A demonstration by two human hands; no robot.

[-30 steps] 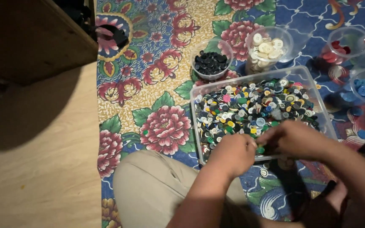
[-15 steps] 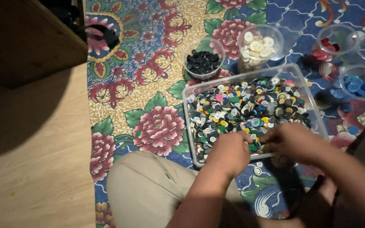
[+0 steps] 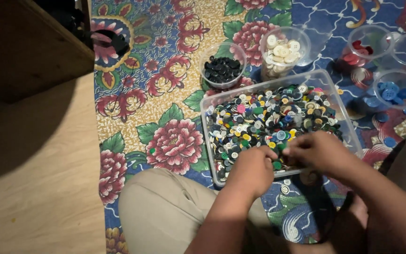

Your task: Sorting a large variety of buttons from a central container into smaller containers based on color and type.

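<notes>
A clear rectangular plastic tray (image 3: pixel 349 123) was seen on a flower-patterned mat (image 3: pixel 165 108), filled with a heap of mixed small buttons in many colours (image 3: pixel 269 120). The left hand (image 3: pixel 252 169) was held over the tray's near edge, its fingers curled down into the buttons; whether anything was pinched could not be told. The right hand (image 3: pixel 318 151) was placed just beside it, fingers bent and drawn together over the buttons, and a grip could not be made out there either. Beyond the tray, a small clear cup of black buttons (image 3: pixel 222 69) and a cup of cream buttons (image 3: pixel 282 49) were set side by side. To the right, a cup of red buttons (image 3: pixel 363 49) and a cup of blue buttons (image 3: pixel 395 91) were seen.
</notes>
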